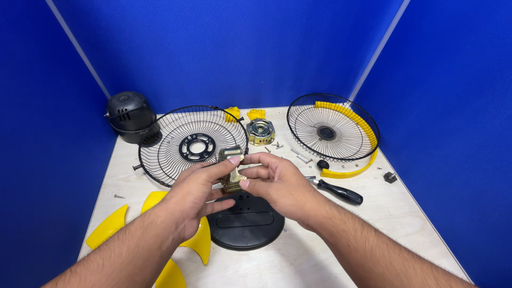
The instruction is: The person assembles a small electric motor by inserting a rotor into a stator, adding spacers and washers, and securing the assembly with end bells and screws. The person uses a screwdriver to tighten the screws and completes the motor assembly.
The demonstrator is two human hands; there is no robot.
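Observation:
Both hands meet over the middle of the table and hold a small brass-coloured metal part (231,156). My left hand (200,194) grips it from the left, thumb on top. My right hand (280,184) pinches it from the right with the fingertips. Directly below the hands lies a round black fan base (246,224). A black wire fan guard (181,141) with a black centre ring lies just behind the hands.
A second wire guard (333,127) with a yellow rim piece lies at back right. A brass motor core (260,131) and yellow clips sit at the back centre, a black motor housing (129,114) at back left. Yellow fan blades (109,226) lie front left, a black-handled screwdriver (341,192) right, loose screws about.

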